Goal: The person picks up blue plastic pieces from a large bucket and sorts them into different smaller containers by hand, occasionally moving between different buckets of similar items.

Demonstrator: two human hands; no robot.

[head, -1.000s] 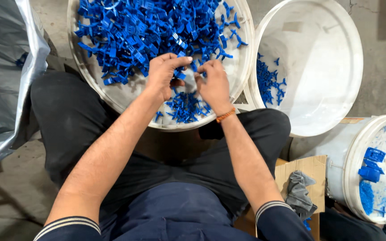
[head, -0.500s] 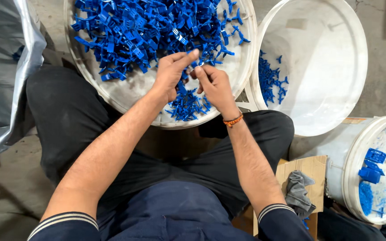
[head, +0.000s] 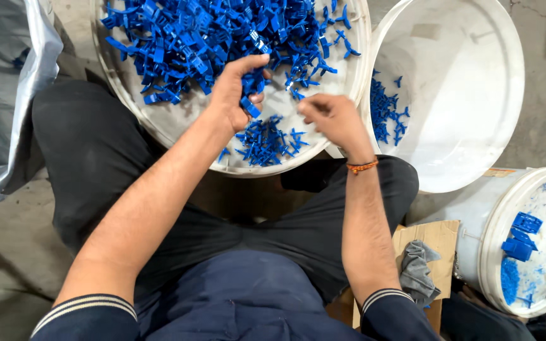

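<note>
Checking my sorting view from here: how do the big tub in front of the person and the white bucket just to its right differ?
The front tub is heaped with blue plastic parts; the right bucket holds only a small cluster at its left wall. Both hands work over the tub: left hand pinches a blue piece, right hand is curled beside it; none is over the bucket. Both are white, round and open.

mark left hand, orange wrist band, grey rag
left hand point(head: 238, 88), head view, back of the hand
orange wrist band point(head: 362, 167), head view, middle of the band on the right wrist
grey rag point(head: 417, 271), head view, centre of the crumpled cloth
</note>
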